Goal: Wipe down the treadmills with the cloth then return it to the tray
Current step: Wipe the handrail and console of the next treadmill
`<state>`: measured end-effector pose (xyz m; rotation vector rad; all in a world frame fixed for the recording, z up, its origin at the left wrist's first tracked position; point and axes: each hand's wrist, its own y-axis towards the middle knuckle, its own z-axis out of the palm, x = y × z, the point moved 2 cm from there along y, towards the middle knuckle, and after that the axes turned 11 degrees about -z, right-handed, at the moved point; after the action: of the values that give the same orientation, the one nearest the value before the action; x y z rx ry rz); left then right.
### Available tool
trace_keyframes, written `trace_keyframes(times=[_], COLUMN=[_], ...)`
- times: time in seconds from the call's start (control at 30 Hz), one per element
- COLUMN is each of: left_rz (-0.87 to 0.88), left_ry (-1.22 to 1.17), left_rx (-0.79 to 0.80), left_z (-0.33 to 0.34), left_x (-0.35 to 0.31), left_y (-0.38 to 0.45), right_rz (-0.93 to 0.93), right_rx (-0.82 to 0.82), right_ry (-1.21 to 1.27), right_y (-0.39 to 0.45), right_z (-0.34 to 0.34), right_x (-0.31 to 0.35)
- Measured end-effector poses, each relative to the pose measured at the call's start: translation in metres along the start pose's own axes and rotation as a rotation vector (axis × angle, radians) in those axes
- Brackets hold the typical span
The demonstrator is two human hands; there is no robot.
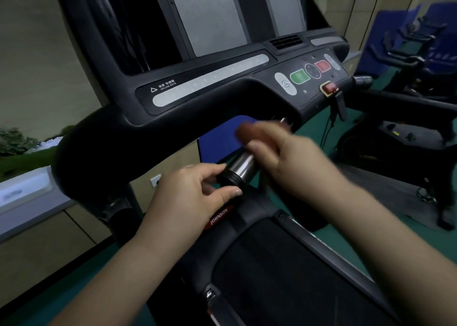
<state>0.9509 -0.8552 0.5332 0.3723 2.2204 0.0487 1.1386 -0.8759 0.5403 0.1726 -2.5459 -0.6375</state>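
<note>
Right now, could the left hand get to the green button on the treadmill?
Probably yes. The left hand pinches the black end of the silver handlebar grip, and the green button sits up and to the right on the console. Nothing lies between except the right hand.

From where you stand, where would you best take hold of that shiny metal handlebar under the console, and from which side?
Grip the bare silver section of the metal handlebar, coming down from above with fingers curling under. It is a round bar jutting out toward the person, so a wrap fits it. The left hand pinches its black ribbed end cap; the blurred right hand already lies over the bar further up.
</note>
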Motion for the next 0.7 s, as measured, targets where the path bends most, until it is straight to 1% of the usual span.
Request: trace_keyframes(times=[0.07,0.1,0.27,0.37,0.43,0.47,0.53,0.6,0.7], left_rz=[-0.002,-0.006,-0.026,-0.034,-0.034,-0.033,-0.034,-0.031,-0.024], left_ry=[0.015,0.017,0.059,0.083,0.08,0.075,0.065,0.064,0.054], left_rx=[0.003,0.002,0.004,0.003,0.011,0.012,0.018,0.028,0.028], left_z=[0.0,-0.001,-0.006,-0.007,-0.006,-0.006,-0.006,-0.005,-0.006], left_x=[0.0,-0.001,-0.01,-0.011,-0.01,-0.01,-0.01,-0.01,-0.009], left_y=[0.001,0.002,0.002,0.005,0.007,0.007,0.007,0.007,0.006], right_rz=[-0.094,-0.095,0.079,0.055,0.022,-0.001,-0.019,0.025,0.068], right_rx=[0.064,0.06,-0.179,-0.235,-0.224,-0.193,-0.164,-0.212,-0.221], right_ry=[0.049,0.072,0.104,0.17,0.199,0.206,0.183,0.133,0.131], right_y=[-0.019,-0.021,0.014,0.012,-0.005,-0.012,-0.013,0.004,0.021], right_z=[0.013,0.015,-0.011,-0.005,0.008,0.012,0.01,-0.001,-0.014], right_x=[0.023,0.023,-0.048,-0.055,-0.043,-0.036,-0.034,-0.048,-0.054])
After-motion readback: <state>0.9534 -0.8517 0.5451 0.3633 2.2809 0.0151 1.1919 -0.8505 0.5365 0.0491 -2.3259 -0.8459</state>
